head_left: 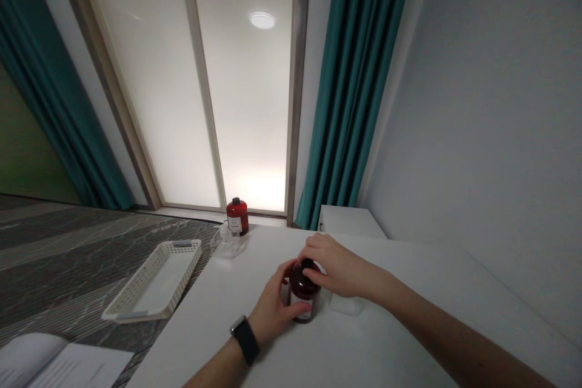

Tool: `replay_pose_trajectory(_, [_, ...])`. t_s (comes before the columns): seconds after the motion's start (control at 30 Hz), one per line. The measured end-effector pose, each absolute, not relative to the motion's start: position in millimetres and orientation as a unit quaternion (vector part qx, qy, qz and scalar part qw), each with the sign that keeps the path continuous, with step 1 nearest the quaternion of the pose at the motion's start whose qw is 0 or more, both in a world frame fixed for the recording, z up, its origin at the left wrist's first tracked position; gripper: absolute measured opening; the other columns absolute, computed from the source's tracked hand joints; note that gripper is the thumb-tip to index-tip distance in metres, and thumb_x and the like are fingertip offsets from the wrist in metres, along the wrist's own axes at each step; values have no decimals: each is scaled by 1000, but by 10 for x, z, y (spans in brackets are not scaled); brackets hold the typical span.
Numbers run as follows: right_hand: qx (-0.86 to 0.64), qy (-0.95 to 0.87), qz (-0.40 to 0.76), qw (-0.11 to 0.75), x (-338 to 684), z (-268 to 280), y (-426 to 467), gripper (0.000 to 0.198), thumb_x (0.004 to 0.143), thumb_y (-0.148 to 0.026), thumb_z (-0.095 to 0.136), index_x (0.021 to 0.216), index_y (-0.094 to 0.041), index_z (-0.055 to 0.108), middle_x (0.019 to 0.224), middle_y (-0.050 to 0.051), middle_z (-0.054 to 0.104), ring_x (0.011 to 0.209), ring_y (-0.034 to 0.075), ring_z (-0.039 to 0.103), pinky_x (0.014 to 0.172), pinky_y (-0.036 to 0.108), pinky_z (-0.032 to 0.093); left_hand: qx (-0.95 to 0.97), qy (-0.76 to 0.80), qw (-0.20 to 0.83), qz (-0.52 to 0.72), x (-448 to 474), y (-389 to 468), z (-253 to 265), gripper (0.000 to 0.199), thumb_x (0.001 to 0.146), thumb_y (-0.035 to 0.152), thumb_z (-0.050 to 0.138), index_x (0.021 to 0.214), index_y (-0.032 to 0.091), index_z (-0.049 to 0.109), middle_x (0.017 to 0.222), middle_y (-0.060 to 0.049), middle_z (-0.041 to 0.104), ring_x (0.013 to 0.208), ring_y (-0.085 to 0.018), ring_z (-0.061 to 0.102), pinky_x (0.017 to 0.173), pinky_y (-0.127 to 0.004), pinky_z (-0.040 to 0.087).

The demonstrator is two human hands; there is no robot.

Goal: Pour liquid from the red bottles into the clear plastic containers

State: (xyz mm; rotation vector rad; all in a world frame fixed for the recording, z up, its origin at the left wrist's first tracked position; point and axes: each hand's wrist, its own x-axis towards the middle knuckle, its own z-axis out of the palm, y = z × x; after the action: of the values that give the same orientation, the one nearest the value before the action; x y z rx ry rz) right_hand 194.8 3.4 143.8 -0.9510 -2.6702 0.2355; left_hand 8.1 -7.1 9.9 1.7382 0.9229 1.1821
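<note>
While frosted panels [248,103] glow pale at the far side of the room, teal curtains [357,91] hang to either side of them, and a plain wall [491,121] runs along the right. Work surface: white table [386,345], smooth, with faint reflections. A low white cabinet [352,221] stands just beyond its far edge. To the left, a gray striped floor [45,248]; seen against it, a white perforated basket [182,284] with gray handles, and, at the lower left corner, an open book [82,367].

On the table's far left corner, a red bottle [242,211] stands upright, black-capped and white-labeled, with a clear plastic piece [227,248] just in front of it.

Main item: a dark red bottle [297,287], upright on the table between the two hands. The left hand [273,302], a dark-strapped watch [245,339] at its wrist, grasps the body from the left, thumb across the label. The right hand [334,264] reaches over from the right, fingers curled around the dark cap [308,264], which they partly hide. Just beside the bottle, below the right wrist, lies a clear, flat object [346,305]; its exact form cannot be made out.
</note>
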Motion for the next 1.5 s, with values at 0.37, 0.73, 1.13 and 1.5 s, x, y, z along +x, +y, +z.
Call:
replay_pose_trajectory(0.37, [-341, -925, 93, 138, 1938, 1433, 47, 12, 88, -16, 60, 98, -17, 67, 94, 7, 63, 92, 23, 56, 85, 37, 44, 693, 367, 408, 468, 71, -68, 76, 76, 66, 24, 82, 133, 21, 46, 131, -10, 58, 117, -30, 55, 103, -45, 39])
replay_pose_trajectory(0.73, [-302, -940, 113, 114, 2015, 1547, 10, 28, 91, -5, 49, 109, -20, 65, 104, 8, 62, 99, 23, 54, 92, 40, 43, 696, 368, 401, 468, 71, -59, 65, 74, 67, 24, 82, 132, 20, 47, 127, -10, 59, 114, -30, 56, 101, -44, 40])
replay_pose_trajectory(1.13, [-331, -897, 151, 252, 2039, 1453, 48, 22, 87, -7, 55, 104, -20, 60, 102, 6, 64, 96, 21, 55, 87, 37, 46, 693, 374, 407, 463, 69, -63, 59, 75, 66, 20, 80, 133, 21, 46, 132, -11, 57, 117, -30, 54, 102, -45, 40])
replay_pose_trajectory(1.5, [-370, -849, 188, 327, 2088, 1248, -11, 20, 83, -12, 58, 100, -23, 59, 96, 3, 62, 86, 19, 55, 82, 36, 47, 688, 378, 411, 464, 71, -75, 82, 75, 66, 20, 81, 133, 21, 46, 131, -11, 57, 118, -29, 54, 103, -44, 39])
